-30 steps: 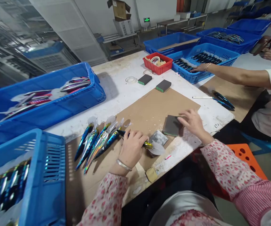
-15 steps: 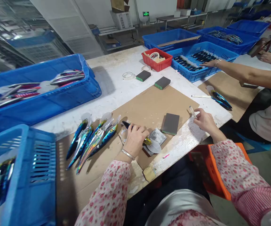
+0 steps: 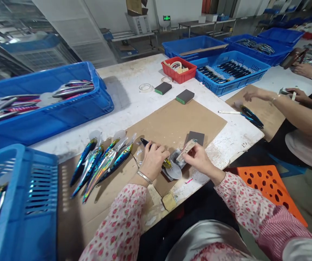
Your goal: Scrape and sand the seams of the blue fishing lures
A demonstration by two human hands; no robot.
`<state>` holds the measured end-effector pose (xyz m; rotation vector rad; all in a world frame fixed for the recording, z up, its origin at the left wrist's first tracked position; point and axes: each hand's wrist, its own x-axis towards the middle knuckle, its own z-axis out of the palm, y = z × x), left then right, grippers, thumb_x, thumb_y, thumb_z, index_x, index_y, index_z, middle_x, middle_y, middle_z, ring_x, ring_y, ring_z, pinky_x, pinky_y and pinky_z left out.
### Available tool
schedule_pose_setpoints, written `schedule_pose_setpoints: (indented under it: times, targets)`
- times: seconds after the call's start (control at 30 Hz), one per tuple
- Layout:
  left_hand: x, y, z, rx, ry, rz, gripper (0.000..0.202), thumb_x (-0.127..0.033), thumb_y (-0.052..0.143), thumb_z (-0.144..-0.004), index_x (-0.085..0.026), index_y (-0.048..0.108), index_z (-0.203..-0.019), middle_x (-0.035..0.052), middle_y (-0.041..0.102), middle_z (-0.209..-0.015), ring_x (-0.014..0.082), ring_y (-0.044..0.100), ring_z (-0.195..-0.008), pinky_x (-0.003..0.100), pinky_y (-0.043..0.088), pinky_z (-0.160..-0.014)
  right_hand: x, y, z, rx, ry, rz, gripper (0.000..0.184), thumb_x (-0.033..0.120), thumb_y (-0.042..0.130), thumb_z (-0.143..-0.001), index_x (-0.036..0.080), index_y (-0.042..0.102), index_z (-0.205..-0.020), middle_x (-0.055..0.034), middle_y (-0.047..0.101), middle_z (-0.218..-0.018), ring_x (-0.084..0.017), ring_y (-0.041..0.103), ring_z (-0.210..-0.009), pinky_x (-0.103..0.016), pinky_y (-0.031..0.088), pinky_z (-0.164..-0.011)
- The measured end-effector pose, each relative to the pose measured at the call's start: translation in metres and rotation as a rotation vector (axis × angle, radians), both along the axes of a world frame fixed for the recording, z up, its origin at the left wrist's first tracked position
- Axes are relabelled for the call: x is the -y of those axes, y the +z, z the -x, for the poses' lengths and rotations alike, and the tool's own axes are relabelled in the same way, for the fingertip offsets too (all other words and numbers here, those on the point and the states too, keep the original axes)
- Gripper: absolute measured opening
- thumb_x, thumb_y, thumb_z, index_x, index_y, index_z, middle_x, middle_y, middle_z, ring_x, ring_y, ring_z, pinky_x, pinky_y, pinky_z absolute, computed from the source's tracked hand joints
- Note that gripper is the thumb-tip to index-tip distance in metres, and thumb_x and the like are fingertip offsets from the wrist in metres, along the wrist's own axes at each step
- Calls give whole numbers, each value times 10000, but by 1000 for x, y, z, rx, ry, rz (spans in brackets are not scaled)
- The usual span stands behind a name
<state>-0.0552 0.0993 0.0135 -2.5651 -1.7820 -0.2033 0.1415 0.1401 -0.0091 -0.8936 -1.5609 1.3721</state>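
My left hand [image 3: 153, 159] is closed over a fishing lure [image 3: 167, 164] and presses it onto the brown cardboard sheet [image 3: 177, 119]; the lure's dark tail pokes out behind my fingers and its clear lip [image 3: 173, 172] shows in front. My right hand [image 3: 198, 156] pinches a small flat pale tool [image 3: 186, 150] just above the lure's head. A grey sanding block [image 3: 196, 137] lies right behind that hand. Several finished blue-green lures [image 3: 101, 163] lie in a row to the left of my left hand.
Blue crates stand at the left [image 3: 47, 108] and front left [image 3: 17, 203]. A red tray [image 3: 178, 70], tape roll [image 3: 145, 87] and two sponge blocks [image 3: 184, 96] sit farther back. A co-worker's arms [image 3: 281, 101] reach over the right cardboard sheet. An orange stool [image 3: 267, 185] is below.
My right hand left the grey block, picked up the small flat tool near the table edge, and brought it left to the lure's head. My left hand stayed on the lure.
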Motion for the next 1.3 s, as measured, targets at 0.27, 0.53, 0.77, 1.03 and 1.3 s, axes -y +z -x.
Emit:
schedule_pose_setpoints:
  times: [0.27,0.53,0.77,1.03,1.3]
  targets:
    - [0,3,-5,-22,22,-6,314,19,438,-739,-214,642,-793,64,640,-877,256,501,-997,567,312,-1019,-5,6,-9,239,195,-420,190,236,479,-913,170,626,-811,-57,641,-870,-161,605,-800,-305,489,-784]
    - [1,2,-4,13,24,-11,338,27,424,-726,-222,638,-807,62,639,-872,254,502,-973,571,309,-1013,-2,11,-24,106,242,-35,552,354,588,-907,207,366,-1390,15,639,-726,-119,571,-560,-221,456,-520]
    - [0,3,-3,4,25,14,323,23,428,-729,-219,635,-789,53,641,-878,253,508,-985,564,312,-1014,2,17,-35,-159,489,266,367,476,467,-954,141,601,-1018,-89,682,-891,-169,651,-763,-294,521,-710]
    - [1,-2,-1,-18,29,0,336,14,425,-736,-224,640,-834,52,641,-898,255,504,-1003,562,305,-1017,7,7,-25,-33,233,33,353,515,521,-925,171,585,-878,32,543,-624,-100,510,-576,-223,421,-591]
    - [2,2,-3,6,27,10,299,-17,437,-757,-222,644,-823,67,643,-907,256,505,-984,565,314,-1009,12,0,-5,19,198,-78,218,387,652,-853,170,634,-864,-12,642,-773,-126,582,-680,-231,435,-620]
